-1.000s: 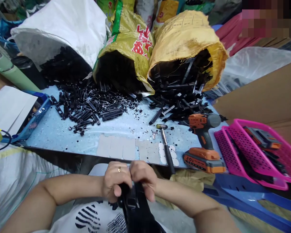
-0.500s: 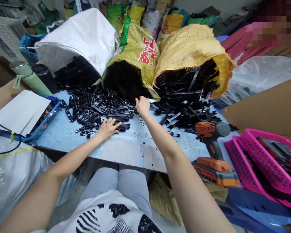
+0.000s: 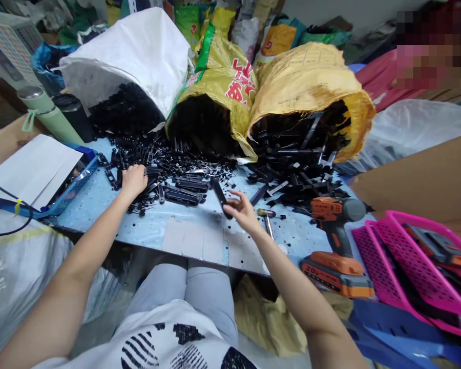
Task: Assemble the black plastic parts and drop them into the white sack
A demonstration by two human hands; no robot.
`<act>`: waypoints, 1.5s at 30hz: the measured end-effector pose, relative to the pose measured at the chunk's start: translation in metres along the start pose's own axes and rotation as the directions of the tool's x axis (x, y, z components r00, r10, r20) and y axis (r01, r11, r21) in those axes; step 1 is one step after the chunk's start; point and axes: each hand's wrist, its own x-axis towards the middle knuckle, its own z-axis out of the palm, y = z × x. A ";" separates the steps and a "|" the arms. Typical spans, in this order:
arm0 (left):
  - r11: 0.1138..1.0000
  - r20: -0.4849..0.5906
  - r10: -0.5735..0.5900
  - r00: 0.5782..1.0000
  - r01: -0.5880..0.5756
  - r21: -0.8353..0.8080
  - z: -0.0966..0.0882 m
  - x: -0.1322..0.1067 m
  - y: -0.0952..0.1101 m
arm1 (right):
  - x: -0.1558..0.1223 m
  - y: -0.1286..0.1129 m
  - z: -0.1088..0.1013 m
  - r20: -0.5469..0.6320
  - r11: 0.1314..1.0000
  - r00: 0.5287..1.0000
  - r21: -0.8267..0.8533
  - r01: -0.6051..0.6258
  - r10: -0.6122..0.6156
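Observation:
My right hand (image 3: 243, 211) holds a flat, elongated black part (image 3: 218, 197) between thumb and fingers, tilted above the blue work surface. Over at the left, my left hand (image 3: 134, 180) is closed, its fingers dipped into a heap of small black parts (image 3: 117, 161); what they grip is hidden. Between the hands, several long black pieces (image 3: 186, 192) lie side by side. Just right of my right hand rests a small hammer (image 3: 268, 220) with a metal handle.
A white sack (image 3: 138, 46), a gold sack (image 3: 218, 102) and a yellow sack (image 3: 303, 77) spill black parts onto the table. An orange cordless drill (image 3: 336, 246) stands beside pink baskets (image 3: 418, 266) at right. A blue basket (image 3: 71, 187) holds papers at left. Another person's pink sleeve (image 3: 378, 77) shows behind.
My right hand has come back from the gold sack's mouth towards me, now with a black part in it. My left hand has moved left from the long pieces to the small-parts heap.

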 end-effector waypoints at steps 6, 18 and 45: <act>0.903 -0.405 0.112 0.907 -0.263 -0.339 -0.007 -0.068 0.048 | -0.085 0.012 0.040 0.030 0.958 0.989 0.247 -0.146 0.143; 0.792 0.066 0.377 0.924 -0.285 -0.539 0.019 -0.148 0.125 | -0.086 0.008 0.013 0.175 0.702 0.976 -0.679 0.216 -0.130; 0.378 0.164 -0.139 0.977 0.205 -0.903 0.025 -0.181 0.165 | -0.053 -0.026 0.048 0.157 0.860 0.987 -0.500 0.103 -0.027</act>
